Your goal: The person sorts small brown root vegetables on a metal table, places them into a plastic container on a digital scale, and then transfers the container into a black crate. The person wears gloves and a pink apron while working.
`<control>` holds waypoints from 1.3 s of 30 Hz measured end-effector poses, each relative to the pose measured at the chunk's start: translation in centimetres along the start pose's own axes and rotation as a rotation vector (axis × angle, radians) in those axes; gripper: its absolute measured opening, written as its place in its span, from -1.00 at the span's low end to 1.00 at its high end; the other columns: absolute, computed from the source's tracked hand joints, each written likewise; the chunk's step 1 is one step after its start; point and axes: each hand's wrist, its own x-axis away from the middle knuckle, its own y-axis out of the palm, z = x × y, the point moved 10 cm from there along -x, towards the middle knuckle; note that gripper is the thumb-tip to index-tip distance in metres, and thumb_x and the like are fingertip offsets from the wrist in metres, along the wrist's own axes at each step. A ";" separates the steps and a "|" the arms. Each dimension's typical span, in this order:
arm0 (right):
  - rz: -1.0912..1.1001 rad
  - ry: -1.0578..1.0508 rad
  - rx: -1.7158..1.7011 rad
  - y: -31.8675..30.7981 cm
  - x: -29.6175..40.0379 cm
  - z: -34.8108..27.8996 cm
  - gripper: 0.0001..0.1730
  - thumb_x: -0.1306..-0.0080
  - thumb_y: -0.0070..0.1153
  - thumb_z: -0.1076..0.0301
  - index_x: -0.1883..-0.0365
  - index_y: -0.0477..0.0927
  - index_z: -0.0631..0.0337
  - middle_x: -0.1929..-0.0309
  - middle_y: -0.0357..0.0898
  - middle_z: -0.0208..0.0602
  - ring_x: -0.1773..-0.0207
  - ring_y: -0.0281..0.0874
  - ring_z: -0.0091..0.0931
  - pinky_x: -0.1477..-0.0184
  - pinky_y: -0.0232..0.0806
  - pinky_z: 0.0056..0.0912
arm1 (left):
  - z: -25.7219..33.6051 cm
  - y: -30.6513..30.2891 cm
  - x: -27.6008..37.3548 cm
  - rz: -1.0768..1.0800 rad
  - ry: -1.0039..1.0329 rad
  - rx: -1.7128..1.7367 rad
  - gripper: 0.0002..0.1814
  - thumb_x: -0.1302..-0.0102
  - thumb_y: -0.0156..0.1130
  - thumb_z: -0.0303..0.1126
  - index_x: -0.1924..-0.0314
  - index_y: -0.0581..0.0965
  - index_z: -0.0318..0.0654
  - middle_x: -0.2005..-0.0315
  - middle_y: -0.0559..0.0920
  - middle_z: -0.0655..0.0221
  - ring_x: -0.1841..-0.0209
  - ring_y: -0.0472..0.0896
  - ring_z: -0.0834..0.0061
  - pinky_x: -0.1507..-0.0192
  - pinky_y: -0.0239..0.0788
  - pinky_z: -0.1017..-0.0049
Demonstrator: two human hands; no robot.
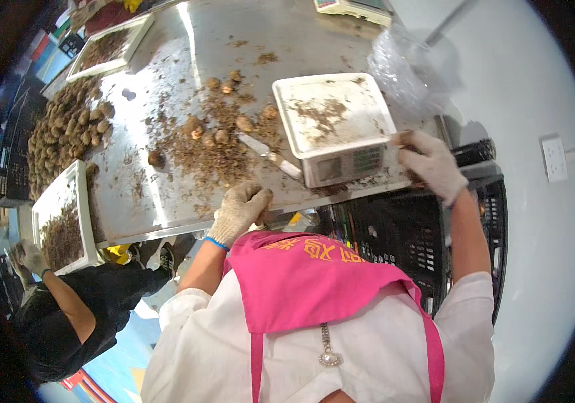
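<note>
My left hand (242,211), in a knitted work glove, is at the near edge of the metal table (131,201), its fingers curled; whether it holds anything is hidden. My right hand (428,163), also gloved and slightly blurred, is beside the right side of a digital scale (343,169) topped by a white tray (335,116) with brown debris. Its fingers bend down, and I cannot tell whether something dark below them is held. A knife (272,157) with a light handle lies left of the scale. Several round brown tubers (222,136) and peelings lie beyond it.
A large pile of tubers (66,121) lies at the left between two white trays (83,216) of debris. A co-worker (66,312) in black with gloves stands at the lower left. A clear plastic bag (403,70), another scale (358,10) and black crates (393,242) are at the right.
</note>
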 end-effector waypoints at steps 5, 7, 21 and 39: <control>-0.160 -0.259 0.139 10.1 -8.4 -7.9 -0.58 -0.34 0.13 0.06 0.00 0.67 0.17 0.06 0.69 -0.12 -0.01 0.64 -0.27 -0.14 0.39 -0.26 | -3.7 -10.0 0.0 0.325 0.116 0.088 -0.78 -0.43 0.13 -0.39 0.01 0.60 -0.28 0.33 0.68 0.37 0.44 0.59 0.63 0.39 0.46 0.56; -0.085 -0.112 0.134 10.3 -11.0 -7.9 -0.56 -0.37 0.08 0.04 -0.06 0.64 0.14 0.03 0.68 -0.10 -0.05 0.63 -0.24 -0.17 0.39 -0.23 | -3.8 -13.3 0.7 0.444 0.274 0.017 -0.71 -0.38 0.08 -0.49 -0.06 0.59 -0.31 0.21 0.70 0.28 0.25 0.66 0.50 0.20 0.53 0.49; 0.385 0.618 0.121 -7.9 -14.3 7.9 -0.55 -0.35 0.06 0.04 -0.10 0.66 0.05 -0.07 0.66 -0.07 -0.07 0.64 -0.28 -0.12 0.44 -0.20 | -3.7 -21.5 -4.8 0.667 0.321 -0.022 -0.69 -0.43 0.19 -0.40 -0.12 0.56 -0.33 0.06 0.65 0.24 0.02 0.61 0.42 -0.05 0.46 0.44; 0.232 0.540 0.842 -15.7 -23.5 19.9 -0.58 -0.17 -0.03 0.23 0.05 0.68 0.13 -0.06 0.63 -0.02 -0.14 0.58 -0.08 -0.19 0.41 -0.08 | -0.1 -20.3 -5.4 0.841 0.271 -0.299 -0.69 -0.37 0.24 -0.42 -0.09 0.59 -0.33 -0.01 0.59 0.23 -0.07 0.58 0.36 -0.14 0.41 0.38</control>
